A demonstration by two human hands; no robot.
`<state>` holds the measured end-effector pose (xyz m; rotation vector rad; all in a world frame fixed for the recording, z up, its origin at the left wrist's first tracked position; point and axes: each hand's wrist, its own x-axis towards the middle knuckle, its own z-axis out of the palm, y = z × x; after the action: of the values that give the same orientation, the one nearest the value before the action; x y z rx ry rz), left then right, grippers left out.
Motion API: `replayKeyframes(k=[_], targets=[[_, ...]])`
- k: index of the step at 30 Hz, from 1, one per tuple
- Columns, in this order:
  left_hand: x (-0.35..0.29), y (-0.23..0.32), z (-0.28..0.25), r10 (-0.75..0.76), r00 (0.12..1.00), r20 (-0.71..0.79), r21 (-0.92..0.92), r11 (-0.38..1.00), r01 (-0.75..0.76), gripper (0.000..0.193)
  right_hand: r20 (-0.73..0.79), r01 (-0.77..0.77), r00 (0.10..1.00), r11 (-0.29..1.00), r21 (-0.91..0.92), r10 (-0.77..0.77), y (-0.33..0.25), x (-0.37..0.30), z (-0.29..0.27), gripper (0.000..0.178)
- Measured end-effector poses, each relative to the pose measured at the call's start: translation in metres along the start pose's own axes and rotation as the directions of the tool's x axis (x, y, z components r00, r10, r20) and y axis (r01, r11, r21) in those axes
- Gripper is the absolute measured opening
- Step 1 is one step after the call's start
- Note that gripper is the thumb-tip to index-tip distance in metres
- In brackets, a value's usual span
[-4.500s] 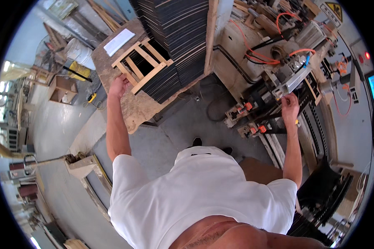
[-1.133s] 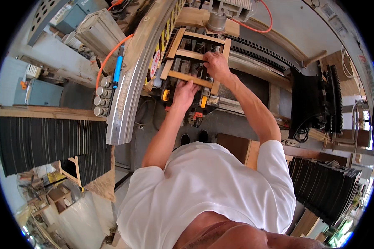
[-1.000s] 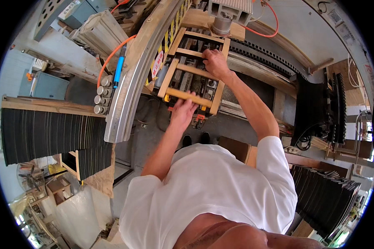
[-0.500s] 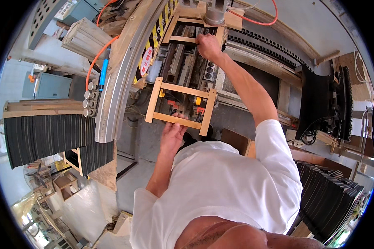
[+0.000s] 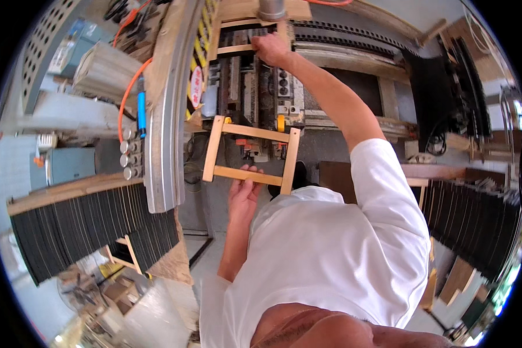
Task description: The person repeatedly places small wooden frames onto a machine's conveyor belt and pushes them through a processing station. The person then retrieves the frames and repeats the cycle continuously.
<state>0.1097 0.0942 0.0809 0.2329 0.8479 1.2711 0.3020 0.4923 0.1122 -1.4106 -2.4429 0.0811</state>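
My left hand (image 5: 243, 194) grips the near rail of a small light-wood frame (image 5: 255, 132), its thumb on top and fingers underneath. The frame, two side bars joined by two rails, is held in the air in front of my body. My right hand (image 5: 271, 48) reaches far forward with curled fingers to a second wooden frame (image 5: 236, 50) lying in the machine (image 5: 246, 87). Its fingers close at the right end of that frame's near rail; the fingertips are partly hidden. Just beyond this hand, a metal cylinder (image 5: 271, 10) stands above a wooden board.
A long metal beam (image 5: 163, 127) with a yellow-black striped strip (image 5: 200, 52) borders the machine on the left. An orange hose (image 5: 127, 95) and blue tube (image 5: 141, 110) hang beside it. Black panels are stacked at left (image 5: 87, 223) and right (image 5: 475, 226).
The whole view has shifted and turned slightly, so the machine sits higher and further left. Both hands keep their places on the two wooden frames.
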Motion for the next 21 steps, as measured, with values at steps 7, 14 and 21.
replayKeyframes(k=[7, 14, 21], targets=[[-0.035, 0.018, -0.040, 0.029, 0.999, -0.026, 0.098, 0.995, -0.026, 0.039, 0.059, 0.035, 0.998, 0.977, -0.209, -0.023, -0.001, -0.002, -0.003, 0.020], [-0.043, 0.013, -0.061, 0.095, 0.983, -0.157, 0.160, 0.985, -0.070, 0.039, 0.103, 0.113, 0.990, 0.968, -0.224, -0.092, -0.006, -0.003, -0.023, 0.015], [-0.037, -0.008, -0.058, 0.120, 0.957, -0.263, 0.180, 0.981, -0.073, 0.042, 0.086, 0.056, 0.995, 0.991, -0.119, -0.046, 0.000, -0.002, -0.018, 0.015]])
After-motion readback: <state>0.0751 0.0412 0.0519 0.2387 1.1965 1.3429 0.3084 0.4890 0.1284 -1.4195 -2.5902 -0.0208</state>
